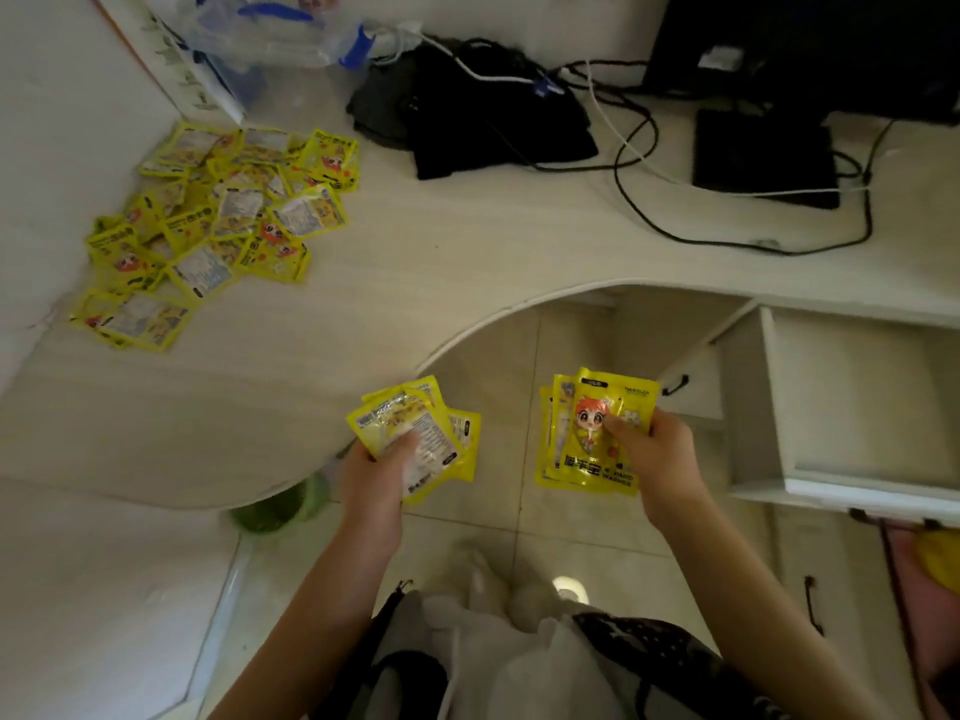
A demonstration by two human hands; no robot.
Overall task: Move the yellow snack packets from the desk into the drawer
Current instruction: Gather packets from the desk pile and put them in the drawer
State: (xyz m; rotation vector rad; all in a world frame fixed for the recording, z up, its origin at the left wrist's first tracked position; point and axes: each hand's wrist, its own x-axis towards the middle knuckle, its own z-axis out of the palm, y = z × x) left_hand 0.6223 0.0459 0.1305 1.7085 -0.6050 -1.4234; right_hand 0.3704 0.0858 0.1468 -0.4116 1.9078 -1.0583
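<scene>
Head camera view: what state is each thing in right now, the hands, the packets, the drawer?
Left hand: grips a fanned bunch of yellow packets.
Right hand: grips a stack of yellow packets, cartoon side up.
Packet pile: lies loose on the desk.
Drawer: pulled open, visible part holds nothing.

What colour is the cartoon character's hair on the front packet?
Orange-red, on the front packet in the right hand; head view.

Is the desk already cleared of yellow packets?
No, a pile of yellow packets lies on the desk at its far left.
</scene>
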